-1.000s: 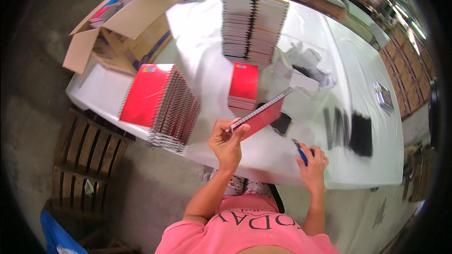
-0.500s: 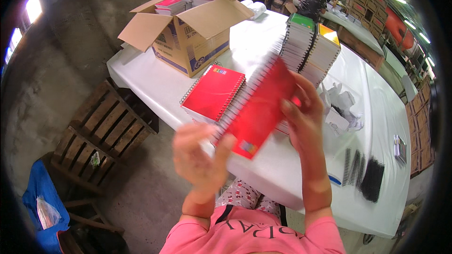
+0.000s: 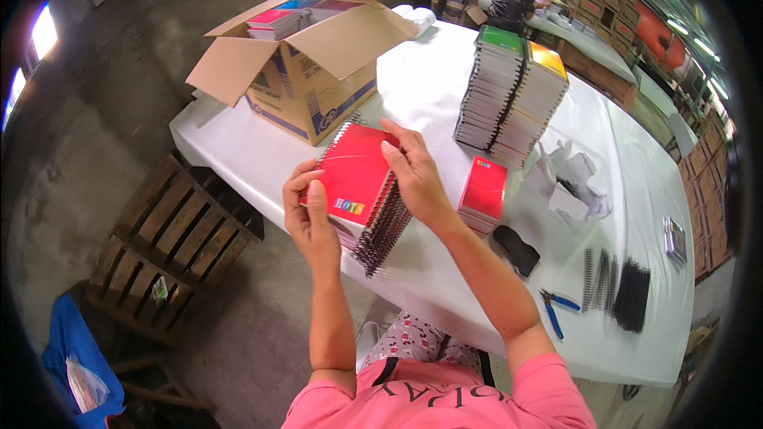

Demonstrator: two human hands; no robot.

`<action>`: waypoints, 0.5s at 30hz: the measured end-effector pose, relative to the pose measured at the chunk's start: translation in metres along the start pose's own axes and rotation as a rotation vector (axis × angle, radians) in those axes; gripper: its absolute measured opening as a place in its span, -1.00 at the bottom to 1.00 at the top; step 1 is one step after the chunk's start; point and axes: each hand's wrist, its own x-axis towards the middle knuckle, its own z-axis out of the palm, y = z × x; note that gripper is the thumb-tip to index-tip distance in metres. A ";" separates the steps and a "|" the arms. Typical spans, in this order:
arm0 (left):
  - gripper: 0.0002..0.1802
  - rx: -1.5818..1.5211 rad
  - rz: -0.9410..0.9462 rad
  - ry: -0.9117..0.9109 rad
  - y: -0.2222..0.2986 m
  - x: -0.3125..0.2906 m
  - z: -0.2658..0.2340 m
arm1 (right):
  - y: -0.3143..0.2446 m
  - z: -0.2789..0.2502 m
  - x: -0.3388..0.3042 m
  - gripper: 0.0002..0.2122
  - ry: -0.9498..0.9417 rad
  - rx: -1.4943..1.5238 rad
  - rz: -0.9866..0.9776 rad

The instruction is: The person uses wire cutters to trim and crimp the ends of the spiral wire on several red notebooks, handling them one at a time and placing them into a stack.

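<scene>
In front of me stands a stack of red-covered spiral notebooks (image 3: 356, 160), its wire coils showing along both sides. My left hand (image 3: 311, 210) is curled around the near left corner of the top notebook, thumb and fingers at its edge. On the opposite side, my right hand (image 3: 415, 179) grips the top notebook's far right corner, thumb on the cover. The top notebook lies on the pile. To the right sits a smaller stack of red-covered pads (image 3: 483, 189), with no coils visible.
An open carton (image 3: 314, 87) of notebooks stands at the back left. Tall notebook stacks (image 3: 501, 91), crumpled white paper (image 3: 574, 177), a black object (image 3: 517, 250), blue-handled pliers (image 3: 556, 310) and black wire coils (image 3: 632, 295) lie rightward. A wooden chair (image 3: 179, 246) is left; people (image 3: 511, 1) sit beyond.
The red notebook, held tilted in my right hand before, now lies on the coil-bound stack. Both hands have moved onto that stack, uncovering the smaller red stack, the black object and the pliers.
</scene>
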 end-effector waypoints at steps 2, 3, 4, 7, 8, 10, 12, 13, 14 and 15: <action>-0.72 -0.062 -0.021 -0.005 -0.004 0.003 -0.001 | 0.000 0.005 -0.002 -0.55 0.031 0.007 0.015; -0.70 -0.092 -0.033 -0.011 -0.005 0.005 0.000 | 0.001 0.002 -0.003 -0.53 0.050 0.011 0.023; -0.63 -0.102 -0.099 0.018 0.000 0.002 -0.001 | 0.000 -0.005 -0.005 -0.46 0.101 -0.105 -0.074; -0.45 -0.047 0.049 0.266 0.005 0.002 -0.018 | 0.022 -0.059 -0.029 -0.37 0.376 -0.820 -0.108; -0.47 -0.007 0.111 0.332 0.020 0.000 -0.020 | 0.046 -0.089 -0.042 -0.32 0.489 -0.909 0.054; -0.52 0.029 0.362 0.394 0.053 -0.016 -0.023 | 0.090 -0.129 -0.068 -0.31 0.487 -0.988 0.463; -0.58 -0.210 0.612 0.197 0.076 -0.049 -0.021 | 0.115 -0.157 -0.081 -0.34 0.306 -0.706 0.682; -0.62 -0.290 0.647 0.035 0.078 -0.062 -0.012 | 0.120 -0.168 -0.085 -0.36 0.221 -0.558 0.778; -0.66 -0.371 0.665 -0.138 0.080 -0.075 -0.002 | 0.115 -0.177 -0.084 -0.42 0.227 -0.654 0.742; -0.71 -0.285 0.667 -0.294 0.083 -0.083 0.007 | 0.106 -0.182 -0.082 -0.47 0.225 -0.740 0.709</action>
